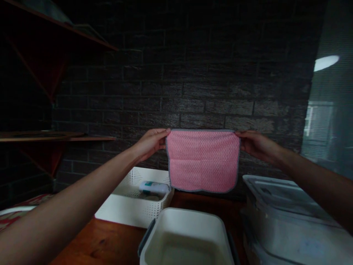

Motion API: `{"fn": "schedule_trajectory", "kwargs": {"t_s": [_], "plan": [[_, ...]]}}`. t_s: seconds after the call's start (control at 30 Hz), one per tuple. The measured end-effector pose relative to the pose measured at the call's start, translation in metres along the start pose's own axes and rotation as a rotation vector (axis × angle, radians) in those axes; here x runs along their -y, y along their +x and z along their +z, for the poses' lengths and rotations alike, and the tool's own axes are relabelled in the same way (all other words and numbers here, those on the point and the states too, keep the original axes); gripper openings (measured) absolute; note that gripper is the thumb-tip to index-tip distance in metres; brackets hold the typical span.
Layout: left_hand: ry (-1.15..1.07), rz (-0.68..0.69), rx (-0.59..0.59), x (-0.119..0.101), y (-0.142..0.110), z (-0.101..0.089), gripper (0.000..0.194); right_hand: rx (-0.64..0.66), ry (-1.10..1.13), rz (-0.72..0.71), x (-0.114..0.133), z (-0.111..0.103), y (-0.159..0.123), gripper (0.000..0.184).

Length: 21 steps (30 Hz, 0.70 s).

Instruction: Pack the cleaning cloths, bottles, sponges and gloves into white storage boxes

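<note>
A pink cleaning cloth [203, 162] with a dark checked border hangs spread out in the air. My left hand [151, 142] pinches its upper left corner, and my right hand [255, 144] pinches its upper right corner. Faint fold lines cross the middle of the fabric. Below and nearer to me stands a white basin [190, 214] with dark grey side handles; its inside looks shadowed, and I cannot tell whether it holds liquid. Behind the cloth's left edge is a white perforated basket [124, 211] with a pale bottle [154, 187] lying in it.
Stacked lidded plastic boxes [286, 221] stand at the right on the wooden table [102, 241]. Two wooden shelves, a lower one [91, 139] and an upper one [91, 38], jut out at the left. Behind is a dark brick wall [193, 73], with a reflective pane [325, 129] at right.
</note>
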<state>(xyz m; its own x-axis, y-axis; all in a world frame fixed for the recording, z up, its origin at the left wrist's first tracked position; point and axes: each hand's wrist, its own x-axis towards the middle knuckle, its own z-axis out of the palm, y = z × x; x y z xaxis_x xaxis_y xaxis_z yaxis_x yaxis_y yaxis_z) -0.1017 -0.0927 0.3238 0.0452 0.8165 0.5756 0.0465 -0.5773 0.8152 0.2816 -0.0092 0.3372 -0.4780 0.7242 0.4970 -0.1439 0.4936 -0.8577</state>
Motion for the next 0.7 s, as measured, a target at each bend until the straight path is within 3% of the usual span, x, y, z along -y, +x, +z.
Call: {"fn": "schedule_trajectory", "kwargs": {"t_s": [0.23,0.7], "plan": [[0.103,0.029,-0.062,-0.005,0.0,-0.002,0.034,0.007,-0.023,0.045,0.008,0.004,-0.002,0.014],[0.142,0.065,-0.066,-0.014,0.002,-0.008,0.038,-0.037,-0.09,0.025,0.015,0.0,0.009,0.014]]}}
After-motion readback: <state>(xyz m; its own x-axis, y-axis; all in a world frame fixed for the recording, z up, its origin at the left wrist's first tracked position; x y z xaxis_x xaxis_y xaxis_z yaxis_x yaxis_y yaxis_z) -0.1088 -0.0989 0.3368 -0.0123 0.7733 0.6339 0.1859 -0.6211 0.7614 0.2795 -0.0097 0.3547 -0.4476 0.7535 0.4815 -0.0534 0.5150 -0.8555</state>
